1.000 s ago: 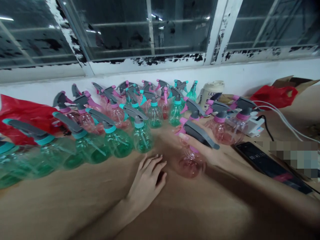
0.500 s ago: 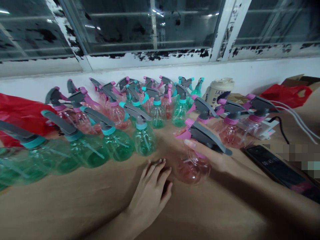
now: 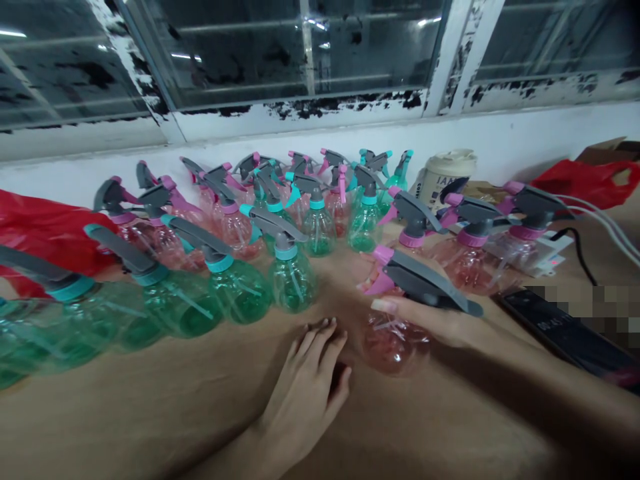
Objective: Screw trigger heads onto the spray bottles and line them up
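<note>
While the right grip (image 3: 440, 321) clasps a pink bottle (image 3: 396, 347), the left grip (image 3: 309, 380) lies open, green bottles (image 3: 244, 300) already lined up

The left hand (image 3: 310, 380), at lower centre, is bare and slim-fingered, its forearm (image 3: 250, 450) uncovered to the bottom edge. The right hand (image 3: 430, 323), right of centre, is bare too, with a thumbnail (image 3: 384, 305) that looks long and squarish, though blur softens its outline.

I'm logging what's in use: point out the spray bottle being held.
The pink spray bottle in the right hand; the other bottles stand ungripped.
</note>
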`<state>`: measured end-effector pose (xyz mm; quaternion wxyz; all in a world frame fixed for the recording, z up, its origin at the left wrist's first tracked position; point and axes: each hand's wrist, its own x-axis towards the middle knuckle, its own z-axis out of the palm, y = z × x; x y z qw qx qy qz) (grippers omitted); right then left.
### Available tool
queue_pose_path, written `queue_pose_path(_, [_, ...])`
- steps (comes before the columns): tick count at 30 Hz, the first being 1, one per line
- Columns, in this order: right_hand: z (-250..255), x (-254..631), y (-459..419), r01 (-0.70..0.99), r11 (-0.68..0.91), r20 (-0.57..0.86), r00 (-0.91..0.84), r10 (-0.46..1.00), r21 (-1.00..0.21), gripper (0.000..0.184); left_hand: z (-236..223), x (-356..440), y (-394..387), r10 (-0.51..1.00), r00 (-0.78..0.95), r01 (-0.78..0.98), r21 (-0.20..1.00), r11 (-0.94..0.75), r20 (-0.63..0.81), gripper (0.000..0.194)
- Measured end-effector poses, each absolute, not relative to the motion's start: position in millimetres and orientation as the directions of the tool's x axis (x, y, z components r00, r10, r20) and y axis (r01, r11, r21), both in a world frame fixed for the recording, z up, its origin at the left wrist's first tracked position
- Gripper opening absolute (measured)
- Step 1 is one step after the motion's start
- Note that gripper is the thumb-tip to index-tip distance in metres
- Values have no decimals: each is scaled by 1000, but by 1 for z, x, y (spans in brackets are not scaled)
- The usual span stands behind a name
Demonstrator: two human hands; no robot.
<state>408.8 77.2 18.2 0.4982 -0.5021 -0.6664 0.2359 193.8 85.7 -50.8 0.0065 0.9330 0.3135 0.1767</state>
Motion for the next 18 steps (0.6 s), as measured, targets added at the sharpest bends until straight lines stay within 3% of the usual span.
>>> queue_pose_path(4, [8,414,77,399,326,368,32,929,-857,20,-51,194,86,586,748,578,127,-806,311,39])
queue_pose_path(11, [19,409,75,246,373,372,-56,927,-894,19,-50,192,86,584,750,580,115,-806,310,38])
queue_pose_path(18, [15,408,72,173,400,393,-71,917,-900,30,-52,192,87,581,752,579,108,-808,312,44])
